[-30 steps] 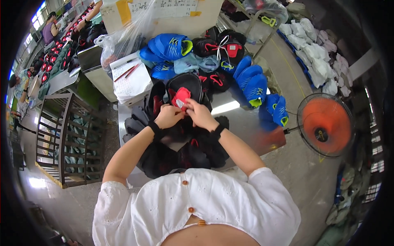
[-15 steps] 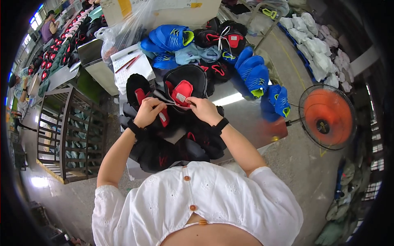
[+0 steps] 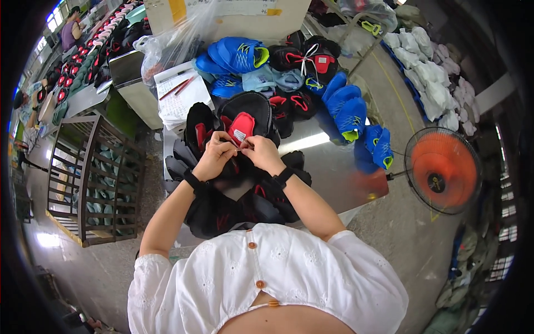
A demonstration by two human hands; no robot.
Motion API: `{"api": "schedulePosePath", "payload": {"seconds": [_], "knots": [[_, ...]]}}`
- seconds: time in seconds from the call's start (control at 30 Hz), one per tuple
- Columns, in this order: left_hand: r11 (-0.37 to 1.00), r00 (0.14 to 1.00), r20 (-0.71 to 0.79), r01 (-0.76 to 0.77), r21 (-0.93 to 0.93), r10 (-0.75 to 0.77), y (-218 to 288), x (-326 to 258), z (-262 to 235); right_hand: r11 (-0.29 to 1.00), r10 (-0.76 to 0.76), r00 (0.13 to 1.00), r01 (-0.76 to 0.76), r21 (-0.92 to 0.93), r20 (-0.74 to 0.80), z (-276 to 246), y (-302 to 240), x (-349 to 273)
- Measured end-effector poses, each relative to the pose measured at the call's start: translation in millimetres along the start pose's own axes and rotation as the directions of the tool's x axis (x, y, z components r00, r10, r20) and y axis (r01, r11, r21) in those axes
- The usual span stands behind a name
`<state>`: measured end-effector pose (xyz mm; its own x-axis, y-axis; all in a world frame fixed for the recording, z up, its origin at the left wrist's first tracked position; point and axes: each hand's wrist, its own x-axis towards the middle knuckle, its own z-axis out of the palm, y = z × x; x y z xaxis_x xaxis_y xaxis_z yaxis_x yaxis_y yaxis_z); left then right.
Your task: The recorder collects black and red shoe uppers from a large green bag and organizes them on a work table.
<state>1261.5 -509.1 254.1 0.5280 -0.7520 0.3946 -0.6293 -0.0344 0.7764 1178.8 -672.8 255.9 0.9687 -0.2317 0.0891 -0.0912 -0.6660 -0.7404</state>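
My left hand [image 3: 214, 157] and my right hand [image 3: 262, 153] meet in front of a bundle of black shoe uppers [image 3: 257, 102]. Between their pinched fingertips is a thin white cord [image 3: 240, 148], mostly hidden by the fingers. Just beyond them a red tongue [image 3: 241, 126] with a pale label stands up inside the nearest upper. Left of it, another black upper [image 3: 196, 118] with red lining leans against the bundle. More black uppers with red stitching [image 3: 217, 214] lie beneath my wrists on the metal table.
Blue shoe uppers [image 3: 236, 54] and a black-and-red bundle tied with white cord [image 3: 321, 62] sit at the back. A notepad with pens [image 3: 181, 97] is at left. On the floor stand a slatted crate [image 3: 89, 183] and, right, an orange fan [image 3: 442, 167]. A person [image 3: 70, 32] is far left.
My hands have drawn together, fingertips now meeting in front of the red tongue. The cord stretched between them earlier now shows only as a short bit.
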Motion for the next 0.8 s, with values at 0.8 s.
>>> {"api": "schedulePosePath", "payload": {"seconds": [0.8], "knots": [[0.532, 0.864, 0.502, -0.410, 0.741, -0.033, 32, 31, -33, 0.900, -0.086, 0.993, 0.041, -0.434, -0.084, -23, -1, -49]]}}
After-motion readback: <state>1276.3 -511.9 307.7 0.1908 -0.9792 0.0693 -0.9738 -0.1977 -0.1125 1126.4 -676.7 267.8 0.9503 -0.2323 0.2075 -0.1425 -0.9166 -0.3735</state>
